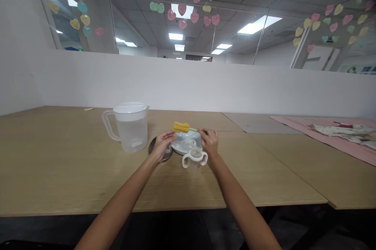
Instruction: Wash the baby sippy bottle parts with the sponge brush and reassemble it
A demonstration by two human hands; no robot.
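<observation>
A bottle brush with a yellow sponge head (181, 127) and a thin green handle lies level in the air. Its handle is gripped near the end by my right hand (209, 142), fingers closed round it. My left hand (163, 143) reaches to the sponge's left end, fingers stretched out; whether they touch the sponge I cannot tell. Below the brush is a white basin-like container (179, 147) with clear pieces in it. In front of it stands a clear baby bottle (195, 160) with two white handles and no cap. A round metal dish (152, 146) is partly hidden behind my left hand.
On the left stands a clear plastic pitcher (132, 132) with a white lid. A small flat pale piece (89, 109) lies at the table's back left. Far right, a pink cloth (323, 140) holds crumpled fabric (346, 132). The table (102, 187) meets a white wall (188, 89).
</observation>
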